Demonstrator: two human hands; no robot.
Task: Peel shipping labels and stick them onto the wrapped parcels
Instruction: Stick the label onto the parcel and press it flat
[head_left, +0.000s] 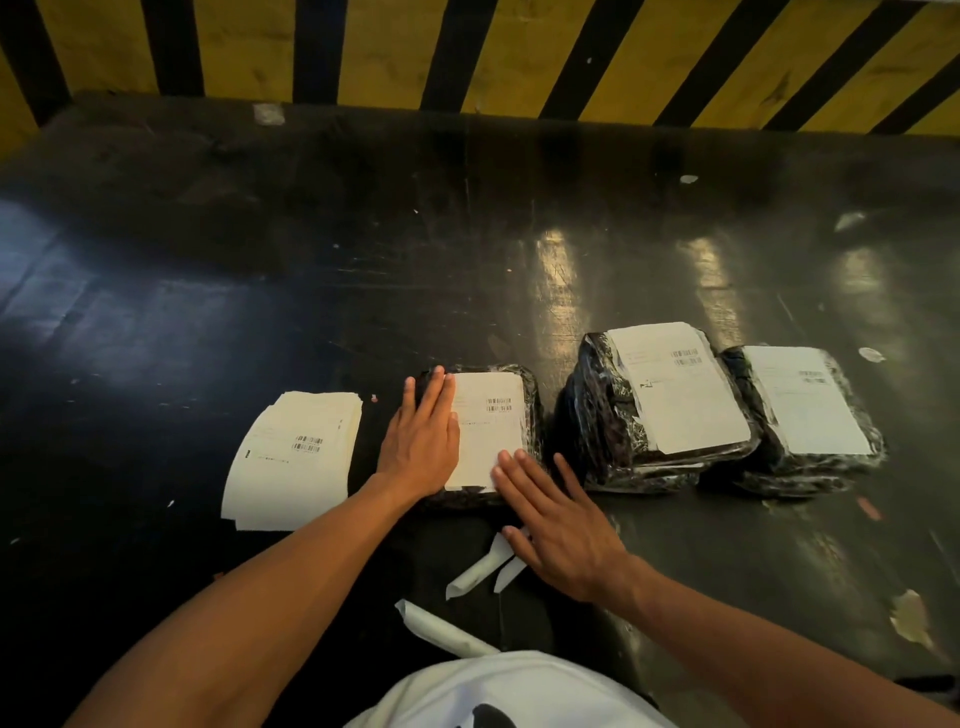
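**Label seating on the third parcel: smoothing under way**

Left of my fingers lies the stack of unpeeled labels, flat on the dark table, well apart from the work and not touched by either hand.

My left hand lies flat, fingers straight and together, clenching nothing. Its fingertips reach past the far left corner of the parcel in hand, and its palm covers the left edge of the label. My judgement: this hand is pinning the label's left edge so the sheet cannot creep.

My right hand is likewise released and flat, grasping nothing. Its fingertips rest on the label's near right corner; its palm sits off the parcel, above the table. Beneath that palm, on the table, lie curled strips of peeled backing, with another roll nearer my body.

To do this step well, I judge I should sweep from the pinned left edge toward the right, pressing flat so air and creases run out ahead of the fingers, then firm down each corner. The wrap looks glossy and wrinkled; corners may lift if left unpressed.

Right of my fingers stand two labelled parcels, the nearer just beside the parcel in hand, the farther touching it. Both labels appear seated.
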